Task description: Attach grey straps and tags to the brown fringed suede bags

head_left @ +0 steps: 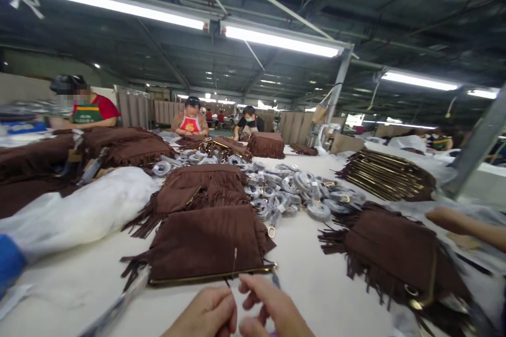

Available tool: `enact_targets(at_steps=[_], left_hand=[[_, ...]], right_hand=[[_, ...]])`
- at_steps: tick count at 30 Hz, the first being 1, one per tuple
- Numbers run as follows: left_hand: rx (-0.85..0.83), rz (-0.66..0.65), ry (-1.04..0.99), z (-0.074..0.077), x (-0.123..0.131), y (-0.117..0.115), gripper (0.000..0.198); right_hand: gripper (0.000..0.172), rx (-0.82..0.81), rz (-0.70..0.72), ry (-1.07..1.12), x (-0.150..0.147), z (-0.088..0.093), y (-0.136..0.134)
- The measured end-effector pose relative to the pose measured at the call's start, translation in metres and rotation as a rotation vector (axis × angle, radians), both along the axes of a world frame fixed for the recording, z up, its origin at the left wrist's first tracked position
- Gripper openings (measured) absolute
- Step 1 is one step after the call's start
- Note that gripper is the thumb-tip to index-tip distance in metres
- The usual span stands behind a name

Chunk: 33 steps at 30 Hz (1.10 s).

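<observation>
A brown fringed bag (205,239) lies flat with its gold-edged opening toward me. Just in front of that edge is my left hand (211,310), its fingers closed in a pinch; a thin upright strand or pin (235,260) shows above the fingertips, but what the fingers grip is unclear. Close beside it, my right hand (269,305) has its fingers curved and apart, with nothing visible between them. Behind the bag lies another brown fringed bag (205,184).
Coiled, wrapped straps (302,189) are heaped beyond the bags. More brown bags (395,253) lie at right, near another person's arm (466,226). A gold-edged stack (389,174) is behind. White plastic (90,205) and a blue sleeve (10,263) are left. Several people sit farther back.
</observation>
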<state>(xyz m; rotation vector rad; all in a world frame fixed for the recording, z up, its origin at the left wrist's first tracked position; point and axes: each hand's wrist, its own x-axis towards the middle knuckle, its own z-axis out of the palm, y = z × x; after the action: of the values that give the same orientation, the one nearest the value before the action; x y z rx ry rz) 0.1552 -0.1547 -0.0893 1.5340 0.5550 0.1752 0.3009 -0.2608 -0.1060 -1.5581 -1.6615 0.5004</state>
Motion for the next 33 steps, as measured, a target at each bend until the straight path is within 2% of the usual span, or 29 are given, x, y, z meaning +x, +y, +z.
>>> enact_targets(at_steps=[3, 6, 8, 9, 11, 13, 16, 17, 19, 23, 25, 30, 33], left_hand=[[0.144, -0.145, 0.042, 0.001, 0.013, -0.014, 0.061], [0.253, -0.217, 0.081, 0.008, 0.018, -0.02, 0.045], [0.508, -0.147, 0.115, 0.012, 0.012, -0.01, 0.021], [0.689, -0.094, 0.155, 0.013, 0.007, 0.0, 0.019], [1.036, -0.004, 0.292, 0.012, -0.006, 0.025, 0.042], [1.259, -0.004, 0.438, 0.007, -0.017, 0.054, 0.041], [1.404, -0.115, 0.513, 0.003, -0.025, 0.086, 0.014], [1.418, -0.132, 0.502, 0.005, -0.025, 0.092, 0.017], [1.424, -0.088, 0.461, 0.013, -0.022, 0.101, 0.025], [1.426, 0.093, 0.365, 0.038, -0.015, 0.109, 0.028], [1.434, 0.13, 0.345, 0.047, -0.013, 0.112, 0.028], [1.449, 0.142, 0.326, 0.055, -0.01, 0.109, 0.026], [1.451, 0.179, 0.304, 0.058, -0.009, 0.109, 0.025]], right_hand=[[0.029, 0.108, -0.031, 0.13, 0.005, 0.011, 0.003], [0.036, 0.093, -0.071, 0.354, 0.006, 0.019, 0.005], [0.037, 0.072, -0.124, 0.669, 0.012, 0.027, 0.004], [0.039, 0.055, -0.136, 0.824, 0.018, 0.032, 0.004], [0.04, 0.019, -0.135, 1.041, 0.031, 0.04, 0.001], [0.04, -0.022, -0.124, 1.087, 0.043, 0.044, -0.002], [0.038, -0.096, -0.093, 0.915, 0.051, 0.042, -0.002], [0.037, -0.117, -0.082, 0.804, 0.05, 0.04, -0.002], [0.032, -0.121, -0.063, 0.547, 0.047, 0.036, 0.001], [0.021, -0.03, 0.008, 0.115, 0.038, 0.029, 0.012], [0.021, -0.005, 0.028, 0.026, 0.034, 0.03, 0.02], [0.02, 0.009, 0.054, 0.063, 0.021, 0.043, 0.047], [0.018, 0.019, 0.11, -0.154, 0.013, 0.043, 0.066]])
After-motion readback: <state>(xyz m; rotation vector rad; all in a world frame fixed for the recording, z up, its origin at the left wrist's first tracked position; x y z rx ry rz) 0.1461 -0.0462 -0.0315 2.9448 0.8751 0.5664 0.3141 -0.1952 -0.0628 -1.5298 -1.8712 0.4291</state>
